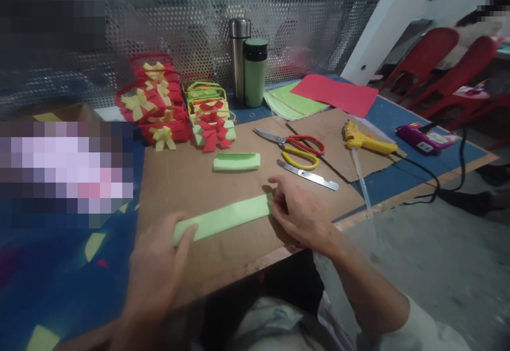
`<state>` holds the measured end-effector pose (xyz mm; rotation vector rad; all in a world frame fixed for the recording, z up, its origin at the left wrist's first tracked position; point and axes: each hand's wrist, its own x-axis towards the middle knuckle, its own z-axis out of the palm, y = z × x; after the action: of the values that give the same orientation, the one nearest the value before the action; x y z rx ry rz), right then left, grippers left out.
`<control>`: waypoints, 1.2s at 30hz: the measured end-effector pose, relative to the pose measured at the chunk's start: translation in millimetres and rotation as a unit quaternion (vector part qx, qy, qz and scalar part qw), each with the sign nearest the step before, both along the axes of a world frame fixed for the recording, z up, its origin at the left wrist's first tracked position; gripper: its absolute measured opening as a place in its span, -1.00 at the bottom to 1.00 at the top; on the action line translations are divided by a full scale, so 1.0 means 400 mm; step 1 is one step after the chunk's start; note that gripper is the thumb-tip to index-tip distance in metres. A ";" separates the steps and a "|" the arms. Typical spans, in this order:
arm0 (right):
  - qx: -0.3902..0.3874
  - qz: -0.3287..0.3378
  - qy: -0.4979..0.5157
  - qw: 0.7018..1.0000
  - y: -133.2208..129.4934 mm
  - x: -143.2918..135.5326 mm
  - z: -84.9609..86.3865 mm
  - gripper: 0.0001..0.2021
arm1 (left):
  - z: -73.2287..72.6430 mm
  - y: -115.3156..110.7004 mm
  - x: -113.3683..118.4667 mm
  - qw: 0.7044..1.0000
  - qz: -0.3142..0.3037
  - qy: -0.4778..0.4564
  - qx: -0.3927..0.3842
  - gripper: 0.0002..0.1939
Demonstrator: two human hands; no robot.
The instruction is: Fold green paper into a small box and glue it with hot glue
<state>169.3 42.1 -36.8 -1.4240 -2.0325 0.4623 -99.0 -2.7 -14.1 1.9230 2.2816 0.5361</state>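
Note:
A long, folded light green strip [229, 217] lies slanting across the brown cardboard [175, 173]. Its left end is gripped between the thumb and fingers of my left hand [159, 258]. At the strip's right end is my right hand [300, 210], fingers curled around or over that end. Just beyond the strip sits a short light green folded piece [236, 162], its hollow side facing up. Scissors [292, 144] with one red and one yellow handle rest behind my right hand, and a flat metal blade [308, 174] lies in front of them.
Red baskets [165, 101] with yellow bows and light green and yellow ones [211, 117] stand at the back left. Behind are two bottles [255, 75] and red and green sheets [338, 93]. A yellow glue gun [366, 141] with its cord and a purple box [426, 138] are right.

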 end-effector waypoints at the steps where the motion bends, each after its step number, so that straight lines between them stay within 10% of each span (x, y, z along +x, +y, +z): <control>1: 0.000 0.004 0.006 1.000 0.000 0.001 -0.001 -0.81 | -0.002 0.000 -0.002 1.000 -0.003 -0.001 0.001 -0.63; 36: 0.028 -0.004 -0.057 0.998 0.003 0.021 -0.028 -0.63 | -0.011 -0.029 0.015 0.997 0.063 -0.039 -0.003 -0.65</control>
<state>177.8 43.5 -47.9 -1.4535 -2.1105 0.3245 -93.1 -14.3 -18.6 1.7320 2.3623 0.6061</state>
